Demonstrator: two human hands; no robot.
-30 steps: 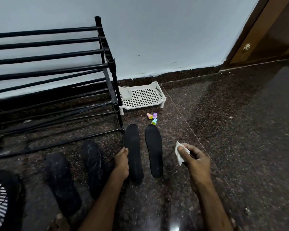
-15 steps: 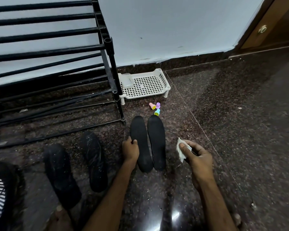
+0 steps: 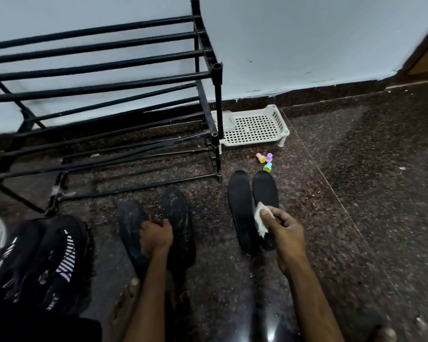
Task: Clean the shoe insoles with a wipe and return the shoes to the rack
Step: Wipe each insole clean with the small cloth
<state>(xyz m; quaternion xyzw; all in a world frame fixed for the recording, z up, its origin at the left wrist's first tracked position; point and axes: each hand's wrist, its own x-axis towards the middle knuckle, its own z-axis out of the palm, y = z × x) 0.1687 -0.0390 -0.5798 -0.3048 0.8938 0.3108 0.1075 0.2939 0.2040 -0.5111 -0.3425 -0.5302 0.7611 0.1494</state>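
Insoles, two flat black foam ones (image 3: 240, 208), lie side by side on the dark speckled stone floor (image 3: 356, 218), just right of the black tubular metal shoe rack (image 3: 109, 77). A dusty black pair of shoes (image 3: 176, 206) sits in front of the rack, not yet on it. Left hand (image 3: 156, 236) has come off the insoles and is now on the shoes, fingers curled; can't tell if its grip has a shoe. Right hand (image 3: 282, 230), its grip pinching the crumpled white wipe (image 3: 260, 215), has moved onto the right insole (image 3: 266, 191), so wiping is likely starting. No brand or writing readable.
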